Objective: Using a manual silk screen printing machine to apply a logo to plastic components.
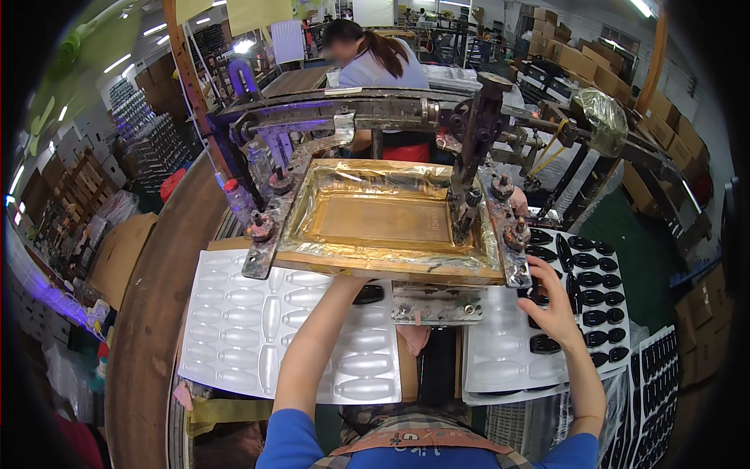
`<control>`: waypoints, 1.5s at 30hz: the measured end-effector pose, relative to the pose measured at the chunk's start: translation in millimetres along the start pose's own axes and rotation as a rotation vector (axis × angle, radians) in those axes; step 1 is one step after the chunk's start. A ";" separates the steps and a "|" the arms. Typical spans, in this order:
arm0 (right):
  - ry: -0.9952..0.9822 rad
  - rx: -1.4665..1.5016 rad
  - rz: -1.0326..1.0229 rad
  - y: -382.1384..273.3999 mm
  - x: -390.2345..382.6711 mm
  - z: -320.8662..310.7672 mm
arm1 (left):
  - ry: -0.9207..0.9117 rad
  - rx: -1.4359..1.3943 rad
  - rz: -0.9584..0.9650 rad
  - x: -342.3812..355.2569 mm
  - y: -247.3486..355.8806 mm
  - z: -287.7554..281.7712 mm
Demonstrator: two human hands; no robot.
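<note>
Off the right edge of the bench [141, 328], cartons [595, 64] behind, film-wrapped frame [383, 268] hides the left hand; right hand [556, 314] half-curls by black pieces [594, 318]. Can't tell either grip.

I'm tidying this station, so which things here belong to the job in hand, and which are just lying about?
Apparently in use:
framed screen
metal rig holding it
white tray on the left
black pieces on the right tray, near the right hand

Probably just lying about:
wooden pallet on the left
cardboard boxes on the right
</note>
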State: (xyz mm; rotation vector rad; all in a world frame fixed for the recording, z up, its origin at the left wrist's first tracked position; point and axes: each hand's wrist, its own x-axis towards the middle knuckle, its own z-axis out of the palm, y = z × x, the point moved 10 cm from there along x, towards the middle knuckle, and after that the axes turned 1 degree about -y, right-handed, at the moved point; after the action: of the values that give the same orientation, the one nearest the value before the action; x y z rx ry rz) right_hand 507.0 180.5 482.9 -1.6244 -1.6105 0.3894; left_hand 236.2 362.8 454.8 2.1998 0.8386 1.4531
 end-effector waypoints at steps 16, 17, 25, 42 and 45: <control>-0.396 -0.017 -0.035 -33.1 47.1 113.8 | 0.204 -0.431 -0.587 -73.8 -73.2 -63.4; -0.367 -0.122 -0.027 -38.9 42.6 104.2 | 0.211 -0.393 -0.618 -93.6 -78.1 -67.0; -0.161 -0.499 0.027 69.4 31.4 63.7 | 0.220 -0.092 -0.748 -163.6 -93.5 -38.7; -0.008 -0.119 0.145 33.2 13.8 8.7 | 0.095 0.127 -0.136 -45.8 14.2 -42.0; -0.022 -0.035 0.031 12.2 11.3 9.8 | -0.252 0.136 -0.169 -20.1 15.9 11.4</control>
State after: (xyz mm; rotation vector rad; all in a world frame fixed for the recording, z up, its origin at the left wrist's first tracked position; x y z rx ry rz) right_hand 510.2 195.8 471.6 -1.6791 -1.6182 0.3988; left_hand 245.2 337.8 445.8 2.2859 1.0305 1.0413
